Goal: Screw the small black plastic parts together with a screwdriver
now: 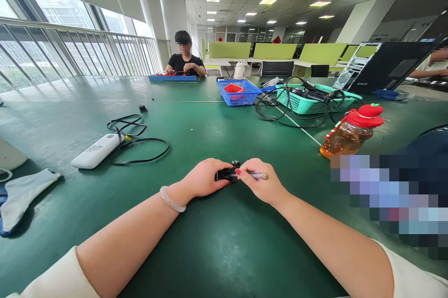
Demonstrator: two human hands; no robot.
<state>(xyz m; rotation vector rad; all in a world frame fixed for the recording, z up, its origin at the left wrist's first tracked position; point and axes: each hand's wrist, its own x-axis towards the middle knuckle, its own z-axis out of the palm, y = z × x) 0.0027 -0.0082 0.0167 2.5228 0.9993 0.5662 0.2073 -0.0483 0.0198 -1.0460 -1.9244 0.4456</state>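
Note:
My left hand (pixel 205 177) is closed around a small black part (pixel 226 174) resting low over the green table (pixel 217 246). A pale bangle (pixel 171 200) sits on that wrist. My right hand (pixel 261 181) pinches a thin screwdriver (pixel 257 176) with a clear handle, and its tip meets the black part. The two hands touch at the part in the middle of the view.
A white power bank (pixel 94 150) with a black cable (pixel 140 142) lies left. A bottle with a red lid (pixel 352 132) stands right. Blue (pixel 238 93) and green (pixel 308 100) baskets with cables sit behind. A person (pixel 185 58) sits at the far end. An open computer case (pixel 385 67) stands far right.

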